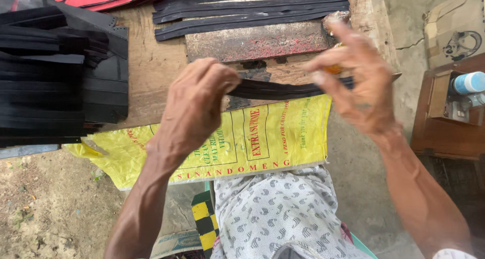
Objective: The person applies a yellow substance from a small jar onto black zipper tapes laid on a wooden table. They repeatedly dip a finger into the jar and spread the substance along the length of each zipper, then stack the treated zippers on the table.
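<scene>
Long thin black strip [275,90], held level, stretched above yellow sack [262,138]

arms: both bare to the elbow and beyond, lean, veins standing out
left hand [194,105]: no ring, no glove
right hand [356,80]: bare too, no watch
lap: pale grey cloth [278,213] with small dark curved marks

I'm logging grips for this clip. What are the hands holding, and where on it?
Both hold one black strip: the left hand pinches its left end, and the right hand grips near its right end.
</scene>
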